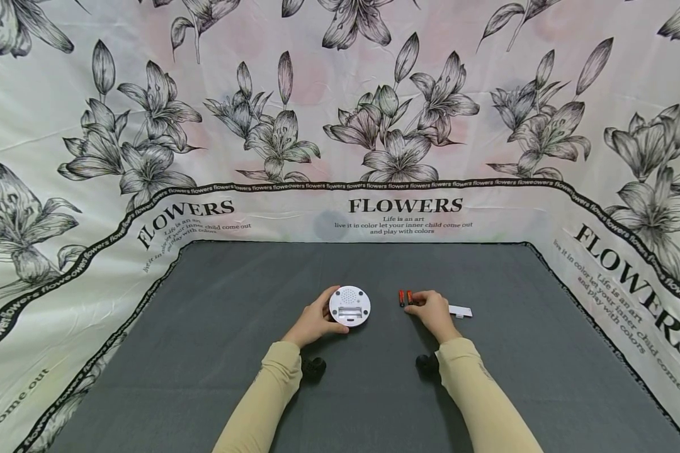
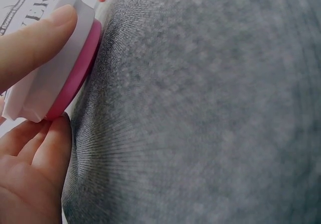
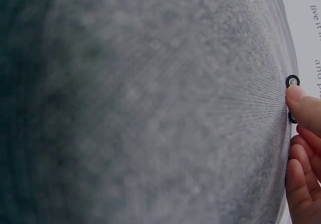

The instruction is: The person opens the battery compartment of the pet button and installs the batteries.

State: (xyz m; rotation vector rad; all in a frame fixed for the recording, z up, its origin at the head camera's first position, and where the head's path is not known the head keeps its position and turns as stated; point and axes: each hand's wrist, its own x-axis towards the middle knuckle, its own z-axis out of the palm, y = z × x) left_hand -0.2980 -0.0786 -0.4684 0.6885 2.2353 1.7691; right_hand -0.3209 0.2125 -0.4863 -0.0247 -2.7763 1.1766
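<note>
My left hand grips a round white device by its left edge, thumb at the near side and fingers behind. Its upturned face shows a patch of small holes, dark round pads and an open battery compartment with bare slots. In the left wrist view its lower rim is pink. Two red-and-black batteries lie side by side on the cloth to the right. At the right-hand battery, my right hand pinches with thumb and forefinger. The left-hand battery lies close beside it, untouched.
A white battery cover lies just right of my right hand, partly hidden by it. Dark grey cloth covers the tabletop, bordered by white floral fabric that rises behind. Black wrist devices sit at both cuffs.
</note>
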